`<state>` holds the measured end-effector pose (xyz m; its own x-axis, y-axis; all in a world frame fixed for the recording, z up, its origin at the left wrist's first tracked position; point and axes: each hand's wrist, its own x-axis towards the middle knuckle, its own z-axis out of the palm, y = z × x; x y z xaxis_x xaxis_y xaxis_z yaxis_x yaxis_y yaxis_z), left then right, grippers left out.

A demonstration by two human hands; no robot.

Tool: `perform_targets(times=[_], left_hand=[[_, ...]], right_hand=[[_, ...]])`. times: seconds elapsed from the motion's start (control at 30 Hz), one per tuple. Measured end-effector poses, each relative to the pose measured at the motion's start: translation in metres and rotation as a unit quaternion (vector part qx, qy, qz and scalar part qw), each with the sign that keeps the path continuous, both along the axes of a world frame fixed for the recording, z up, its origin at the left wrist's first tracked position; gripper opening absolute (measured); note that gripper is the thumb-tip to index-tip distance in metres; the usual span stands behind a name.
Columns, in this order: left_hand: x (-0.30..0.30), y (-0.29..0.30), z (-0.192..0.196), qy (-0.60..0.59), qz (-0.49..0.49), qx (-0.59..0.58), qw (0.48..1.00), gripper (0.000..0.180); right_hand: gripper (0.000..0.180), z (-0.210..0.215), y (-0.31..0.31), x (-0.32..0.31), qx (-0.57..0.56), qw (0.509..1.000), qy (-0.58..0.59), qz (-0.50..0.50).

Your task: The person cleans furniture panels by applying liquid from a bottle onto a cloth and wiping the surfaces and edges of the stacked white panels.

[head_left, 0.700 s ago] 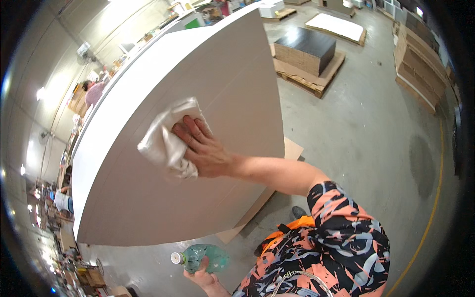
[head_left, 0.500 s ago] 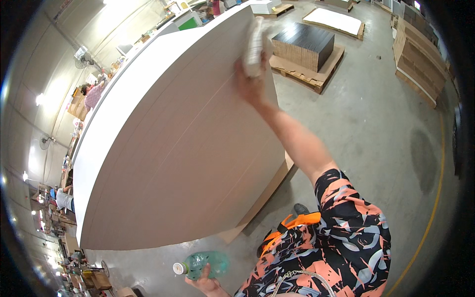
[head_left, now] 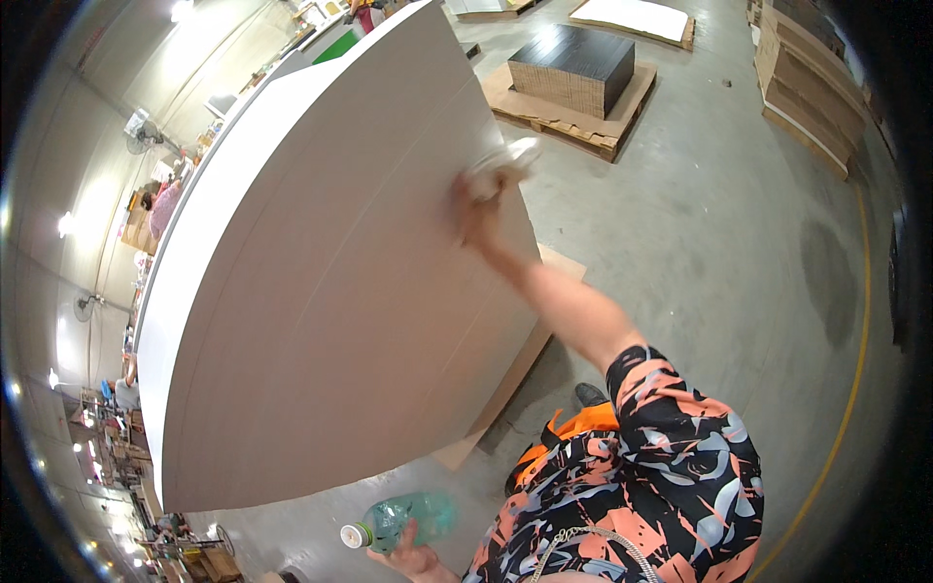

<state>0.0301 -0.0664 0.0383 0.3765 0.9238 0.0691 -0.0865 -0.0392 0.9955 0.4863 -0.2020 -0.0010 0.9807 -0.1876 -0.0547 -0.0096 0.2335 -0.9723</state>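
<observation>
A big white board (head_left: 321, 291) lies flat in front of me, filling the left and middle of the view. My right hand (head_left: 478, 216) reaches out over the board's right part and presses a crumpled white cloth (head_left: 501, 163) onto its surface near the right edge. Low down by my body, my left hand (head_left: 413, 556) holds a green see-through plastic bottle (head_left: 403, 517) with a white cap, pointing left.
A stack of dark panels (head_left: 573, 68) rests on a cardboard-covered pallet beyond the board. Wooden board stacks (head_left: 812, 78) line the far right. A white sheet on a pallet (head_left: 637, 17) lies at the top. Other people (head_left: 160, 204) work at the far left. Grey concrete floor (head_left: 739, 262) spreads to the right.
My right hand with the cloth swept from the board's middle up to its far corner, then came back down along the right edge. The bottle in my left hand barely moved.
</observation>
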Motion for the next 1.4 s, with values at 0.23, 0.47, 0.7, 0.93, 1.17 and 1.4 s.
perform_targets(times=[0.23, 0.47, 0.7, 0.93, 1.17, 1.4], left_hand=[[-0.029, 0.025, -0.025, 0.077, -0.091, -0.036, 0.992, 0.053], [-0.030, 0.024, -0.007, 0.030, -0.080, -0.029, 0.996, 0.059], [-0.098, 0.061, -0.118, 0.117, -0.018, 0.154, 0.981, 0.065], [-0.037, 0.006, -0.009, 0.047, -0.002, -0.075, 0.996, 0.081], [-0.031, 0.012, -0.044, 0.007, -0.102, -0.026, 0.994, 0.054], [-0.016, 0.011, -0.033, 0.015, -0.088, -0.036, 0.995, 0.050]], right_hand=[[0.060, -0.029, 0.057, -0.103, -0.024, 0.985, -0.075, 0.154], [0.078, -0.029, 0.017, -0.022, -0.007, 0.996, -0.091, 0.013], [0.055, -0.046, 0.035, -0.065, 0.119, 0.988, 0.069, 0.076], [0.036, 0.010, 0.063, -0.113, 0.418, 0.900, 0.030, 0.118], [0.077, 0.042, 0.033, 0.019, 0.268, 0.938, -0.203, -0.078], [0.072, 0.105, 0.060, -0.088, -0.309, 0.772, -0.556, 0.017]])
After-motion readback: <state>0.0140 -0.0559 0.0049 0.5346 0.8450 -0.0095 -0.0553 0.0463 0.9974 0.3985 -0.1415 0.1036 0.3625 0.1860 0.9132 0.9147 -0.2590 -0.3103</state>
